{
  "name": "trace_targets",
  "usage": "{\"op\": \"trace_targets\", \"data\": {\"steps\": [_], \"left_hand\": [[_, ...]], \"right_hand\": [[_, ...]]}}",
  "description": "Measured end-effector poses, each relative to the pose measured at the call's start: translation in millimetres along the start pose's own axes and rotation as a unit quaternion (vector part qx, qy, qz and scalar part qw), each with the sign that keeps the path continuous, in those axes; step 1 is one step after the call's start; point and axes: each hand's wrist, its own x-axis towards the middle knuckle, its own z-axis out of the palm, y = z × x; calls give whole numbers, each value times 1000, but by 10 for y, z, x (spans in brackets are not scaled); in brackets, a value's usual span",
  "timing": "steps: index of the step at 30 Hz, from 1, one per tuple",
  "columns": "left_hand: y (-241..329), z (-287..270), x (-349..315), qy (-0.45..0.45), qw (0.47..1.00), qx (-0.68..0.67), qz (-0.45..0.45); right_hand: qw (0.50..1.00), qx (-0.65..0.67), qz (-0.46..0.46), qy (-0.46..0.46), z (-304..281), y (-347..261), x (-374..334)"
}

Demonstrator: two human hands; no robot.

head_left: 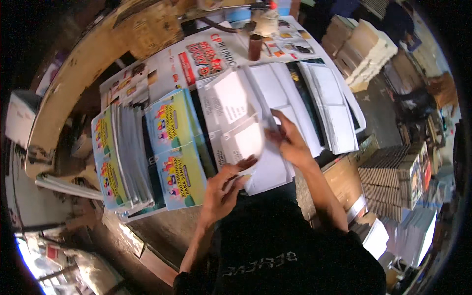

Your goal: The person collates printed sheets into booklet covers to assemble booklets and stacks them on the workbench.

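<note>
A stack of white printed sheets (227, 105) lies in the middle of the table, its top sheet curling up at the near right corner. My left hand (223, 191) is closed on the near edge of this sheet, thumb and fingers together. Farther right, my right hand (291, 140) pinches the sheet's right edge, its fingertips partly hidden by paper. Just left of the stack lie yellow and blue printed covers (179, 147). Beyond them is a fanned pile of sheets (130, 160) with similar covers. More white sheets (275, 86) sit right of my hands, and another pile (328, 105) beyond.
A printed banner (169, 81) covers the tabletop. At its far side stand a brown cup-like container (254, 47) and a whitish bottle (267, 22). Bundled booklets (388, 179) are stacked to the right, with paper stacks (361, 49) behind. A curved wooden panel (61, 93) borders the left.
</note>
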Motion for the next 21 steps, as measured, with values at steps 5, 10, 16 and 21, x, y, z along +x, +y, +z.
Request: {"op": "trace_targets", "data": {"steps": [5,10,16,21], "left_hand": [[18,-560,-118,62,987,121,80],[-43,-1231,-384,-47,943,328,4],[-272,-1385,-592,9,983,178,-37],[-261,-901,-805,233,966,88,-66]], "right_hand": [[986,89,129,59,214,175,-27],[989,107,96,46,286,14,-3],[993,47,108,31,335,-194,-4],[996,44,-8,82,537,-195,10]]}}
